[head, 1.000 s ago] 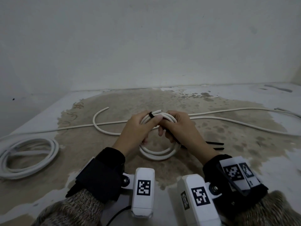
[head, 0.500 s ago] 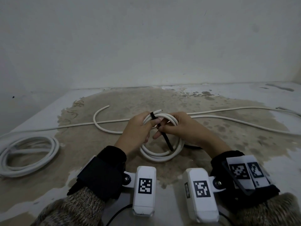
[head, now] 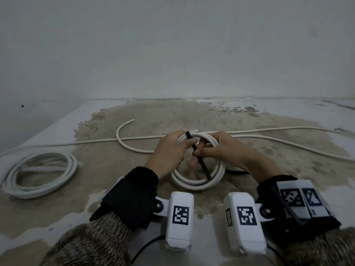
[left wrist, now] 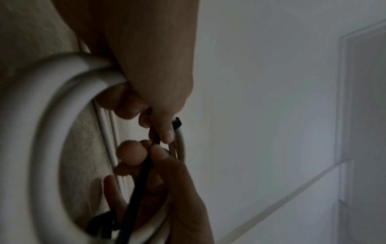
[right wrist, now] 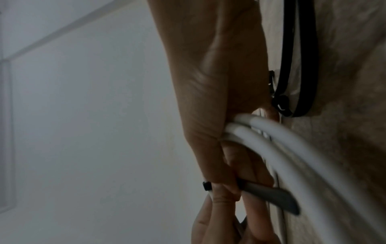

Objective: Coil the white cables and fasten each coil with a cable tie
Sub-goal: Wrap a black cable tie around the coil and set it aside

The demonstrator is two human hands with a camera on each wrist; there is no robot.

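Since a moment ago your right hand [head: 226, 150] has drawn back toward you, and more of the black cable tie [head: 201, 164] now trails below its fingers, slanting down across the opening of the small white coil [head: 199, 184]. Your right thumb and forefinger are pinched together on the tie's strap just under the top of the coil. Your left hand [head: 169, 152] has its fingers curled around the coil's top strands, the thumb pressed beside the tie's black head [head: 187, 134], which sits over the bundle. The coil stands tilted, its lower arc resting on the stained table [head: 134, 169]. A second, larger white coil [head: 38, 175] lies flat at the far left, well apart. Long loose white cables [head: 288, 143] run across the table behind your hands.
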